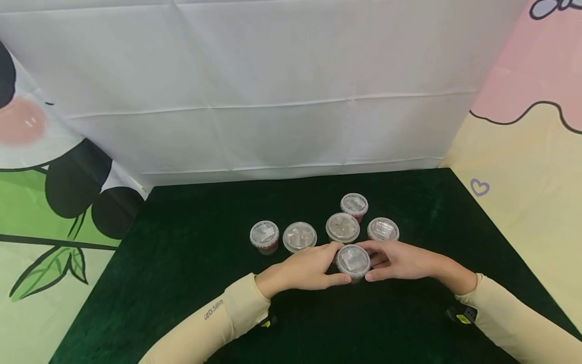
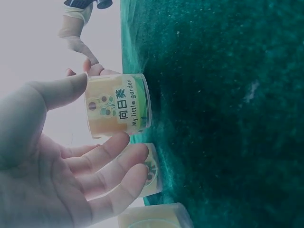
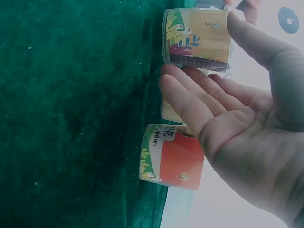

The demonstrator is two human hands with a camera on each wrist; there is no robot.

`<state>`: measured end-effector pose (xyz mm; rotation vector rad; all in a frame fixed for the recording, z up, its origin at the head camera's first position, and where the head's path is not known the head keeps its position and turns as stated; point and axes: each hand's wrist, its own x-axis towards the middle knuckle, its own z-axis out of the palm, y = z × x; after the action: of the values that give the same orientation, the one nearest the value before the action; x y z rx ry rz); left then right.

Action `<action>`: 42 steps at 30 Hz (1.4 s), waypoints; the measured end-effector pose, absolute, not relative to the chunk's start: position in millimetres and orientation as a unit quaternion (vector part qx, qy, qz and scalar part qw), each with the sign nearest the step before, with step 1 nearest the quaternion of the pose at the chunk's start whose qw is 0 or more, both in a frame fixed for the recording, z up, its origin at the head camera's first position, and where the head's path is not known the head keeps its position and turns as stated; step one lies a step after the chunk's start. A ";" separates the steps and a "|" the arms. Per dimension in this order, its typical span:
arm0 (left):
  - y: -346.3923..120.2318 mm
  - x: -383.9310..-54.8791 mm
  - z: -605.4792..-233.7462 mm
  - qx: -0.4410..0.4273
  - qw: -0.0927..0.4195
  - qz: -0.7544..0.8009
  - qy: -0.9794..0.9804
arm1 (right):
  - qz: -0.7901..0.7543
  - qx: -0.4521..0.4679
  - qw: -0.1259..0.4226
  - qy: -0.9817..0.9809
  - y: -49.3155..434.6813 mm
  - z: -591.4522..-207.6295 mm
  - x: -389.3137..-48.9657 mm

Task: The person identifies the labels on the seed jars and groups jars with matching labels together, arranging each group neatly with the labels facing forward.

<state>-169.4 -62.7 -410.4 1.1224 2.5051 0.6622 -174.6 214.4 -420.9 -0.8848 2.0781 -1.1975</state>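
A lidded plastic cup (image 1: 353,260) stands on the green cloth between both hands. Its yellow label reads "My little garden" in the left wrist view, where the cup (image 2: 114,107) appears sideways. My left hand (image 1: 313,265) holds it from the left, thumb at the near side and fingers around the far side. From the right, my right hand (image 1: 402,260) grips the same cup, with its thumb and fingers on either side of the wall. In the right wrist view the cup (image 3: 202,40) shows a leafy part of its label.
Behind the hands stand more lidded cups: one at far left (image 1: 264,235), a second cup (image 1: 300,236) beside it, a middle cup (image 1: 343,227), a rear cup (image 1: 354,205) and a right cup (image 1: 383,230). A white cloth wall (image 1: 291,136) rises behind the table.
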 end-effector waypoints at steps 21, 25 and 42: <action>-88.6 -194.6 -371.0 0.401 0.076 0.302 0.861 | -0.434 -0.339 0.212 0.808 195.0 -372.1 -204.7; -93.9 -203.3 -365.2 0.398 0.053 0.301 0.865 | -0.436 -0.342 0.193 0.810 189.6 -362.3 -214.4; -125.7 -241.7 -334.1 0.398 0.017 0.345 0.850 | -0.497 -0.335 0.151 0.786 158.0 -341.6 -251.1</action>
<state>-241.7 -125.7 -334.1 1.2368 2.6412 1.0711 -251.1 158.0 -341.6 -0.9633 2.2569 -1.4264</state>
